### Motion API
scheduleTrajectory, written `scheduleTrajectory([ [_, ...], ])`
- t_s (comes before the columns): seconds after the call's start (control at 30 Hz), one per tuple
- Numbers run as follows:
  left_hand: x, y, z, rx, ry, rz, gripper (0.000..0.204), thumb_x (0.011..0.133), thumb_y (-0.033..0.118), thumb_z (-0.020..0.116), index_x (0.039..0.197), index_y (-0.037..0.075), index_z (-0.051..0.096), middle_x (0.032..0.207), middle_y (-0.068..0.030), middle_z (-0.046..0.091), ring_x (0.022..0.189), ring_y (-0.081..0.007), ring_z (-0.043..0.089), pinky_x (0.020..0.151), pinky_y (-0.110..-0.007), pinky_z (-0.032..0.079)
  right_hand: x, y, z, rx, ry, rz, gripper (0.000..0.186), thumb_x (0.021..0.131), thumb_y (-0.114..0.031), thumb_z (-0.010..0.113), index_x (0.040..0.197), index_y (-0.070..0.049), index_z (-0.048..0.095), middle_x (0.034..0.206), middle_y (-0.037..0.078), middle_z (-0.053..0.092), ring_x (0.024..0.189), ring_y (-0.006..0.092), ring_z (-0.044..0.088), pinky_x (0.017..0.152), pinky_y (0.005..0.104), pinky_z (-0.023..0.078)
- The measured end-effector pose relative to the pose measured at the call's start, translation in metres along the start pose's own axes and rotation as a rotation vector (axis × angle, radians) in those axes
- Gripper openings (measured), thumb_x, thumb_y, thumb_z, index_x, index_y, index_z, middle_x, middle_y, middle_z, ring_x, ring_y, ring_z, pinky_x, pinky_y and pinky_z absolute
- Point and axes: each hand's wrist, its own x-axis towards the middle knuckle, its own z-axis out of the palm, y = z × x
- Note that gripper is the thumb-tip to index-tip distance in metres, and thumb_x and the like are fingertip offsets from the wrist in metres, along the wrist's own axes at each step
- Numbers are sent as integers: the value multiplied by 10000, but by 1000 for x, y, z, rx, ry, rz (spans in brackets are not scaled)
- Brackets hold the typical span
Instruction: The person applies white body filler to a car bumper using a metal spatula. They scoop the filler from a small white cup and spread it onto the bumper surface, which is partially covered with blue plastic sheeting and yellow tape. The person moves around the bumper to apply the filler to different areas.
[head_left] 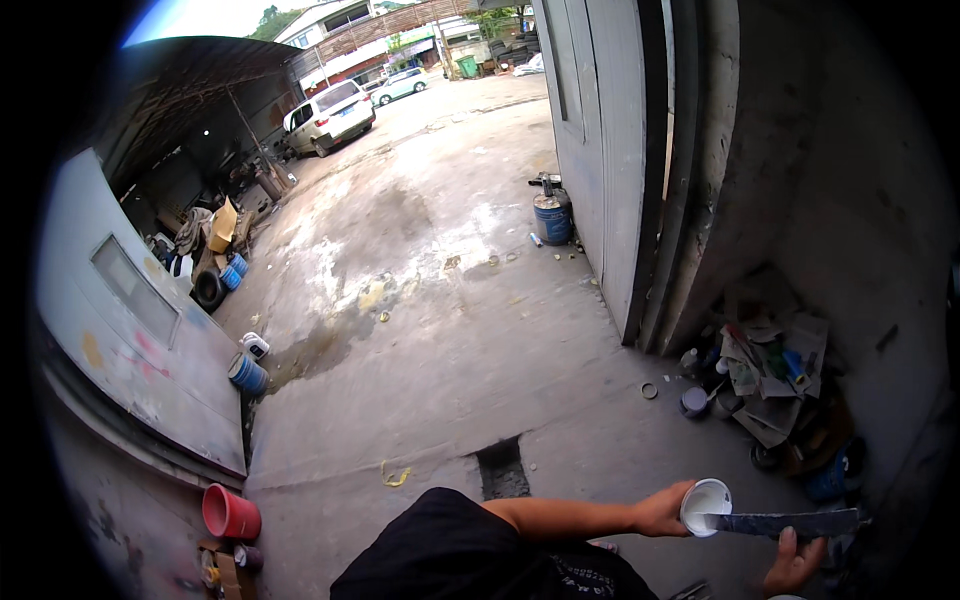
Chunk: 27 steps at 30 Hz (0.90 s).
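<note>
The head-worn fisheye looks down, with the white cup [722, 494] near, and out across the floor [460, 385] toward distant cars [343, 112].

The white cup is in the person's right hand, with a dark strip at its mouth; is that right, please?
Not quite: the head view shows the white cup in the left hand, not the right hand, with the dark strip at its mouth.

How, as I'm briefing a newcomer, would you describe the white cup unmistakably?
From the grey door at right, look down to the person's left hand. It holds the white cup, which, unlike the nearby grey can, has a flat dark strip at its mouth.
</note>
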Motion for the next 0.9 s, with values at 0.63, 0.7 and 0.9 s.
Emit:
scheduleTrajectory([
  [0.63,240,-64,35,-110,-201,147,694,692,190,762,1287,19,450,1193,-182,525,1134,-343,507,976,-401,416,170,59,-60,-536,-72,96,399,919,-220,546,1185,68,478,1094,176,570,960,242,545,868,380,429],
  [0.7,258,-82,35,-84,-252,80,691,688,189,762,1282,17,453,1185,-185,526,1137,-346,501,978,-404,411,182,50,-73,-814,92,497,611,794,-481,723,1044,63,601,1034,249,636,870,364,602,824,480,461],
  [0.9,329,-75,52,-92,-454,151,696,719,216,753,1299,18,423,1195,-185,514,1142,-348,501,984,-415,401,217,70,-101,-339,485,148,467,887,-272,617,1192,61,497,1087,182,583,962,226,559,869,369,441],
])
